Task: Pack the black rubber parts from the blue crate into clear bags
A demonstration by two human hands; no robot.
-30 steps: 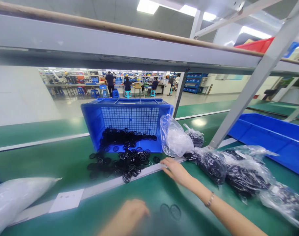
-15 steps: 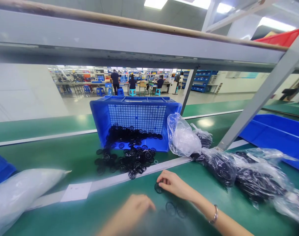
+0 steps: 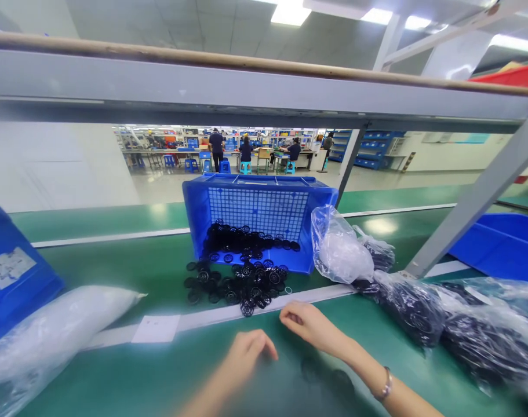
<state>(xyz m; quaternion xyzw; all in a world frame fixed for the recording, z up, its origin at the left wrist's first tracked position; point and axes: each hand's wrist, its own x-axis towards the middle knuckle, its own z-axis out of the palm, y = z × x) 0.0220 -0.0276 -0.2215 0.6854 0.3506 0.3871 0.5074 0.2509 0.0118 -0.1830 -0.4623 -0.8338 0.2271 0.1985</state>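
Over the green work surface (image 3: 211, 370), my left hand (image 3: 247, 350) is held with its fingers curled and slightly blurred; anything inside it is hidden. To its right, my right hand (image 3: 305, 323) has its fingers closed downward near the pale strip, and what they hold cannot be made out. Below that hand, dark blurred rings (image 3: 309, 369) lie on the surface. Beyond both hands, a heap of black spoked wheels (image 3: 246, 284) spills out of a blue crate (image 3: 196, 223) tipped on its side. A small white ring (image 3: 288, 290) lies at the heap's right edge.
Clear bags of black parts (image 3: 411, 313) line the right side, beside a grey post (image 3: 472, 200). At left are a filled white bag (image 3: 68, 336), a blue bin (image 3: 15, 272) and a paper slip (image 3: 156, 328). A shelf beam (image 3: 246, 87) crosses overhead. People work far behind.
The view has shifted, so the scene sits further right. The black ring seen at my right fingertips is no longer visible there. My left hand has come slightly nearer to the right one.
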